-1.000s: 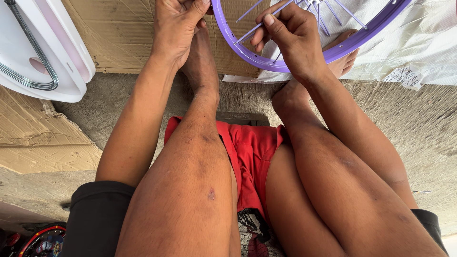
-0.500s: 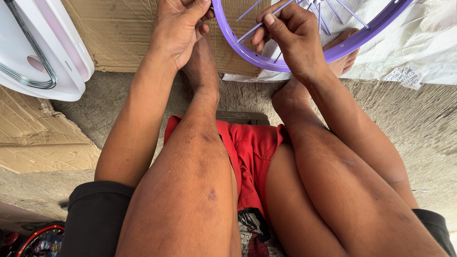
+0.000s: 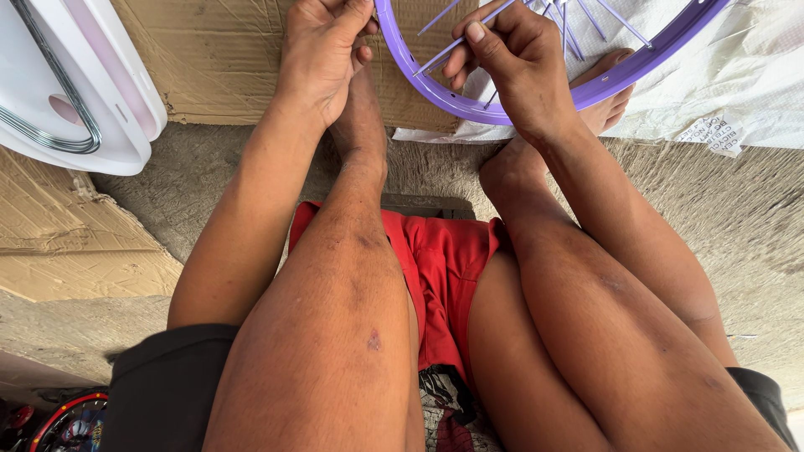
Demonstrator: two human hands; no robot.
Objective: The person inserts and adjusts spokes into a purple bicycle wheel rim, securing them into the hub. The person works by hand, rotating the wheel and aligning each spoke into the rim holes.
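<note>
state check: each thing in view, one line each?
left hand: grip closed at the edge of the purple wheel rim
right hand: pinching a purple spoke
purple wheel rim: tilted, resting near the feet
white rims: stacked, untouched
cardboard sheet: lying flat
white sack: spread under the rim

A purple wheel rim (image 3: 435, 88) with purple spokes (image 3: 452, 46) lies over white woven sheeting (image 3: 754, 75) and brown cardboard (image 3: 218, 59) (the shorts (image 3: 435, 268) are red).
</note>
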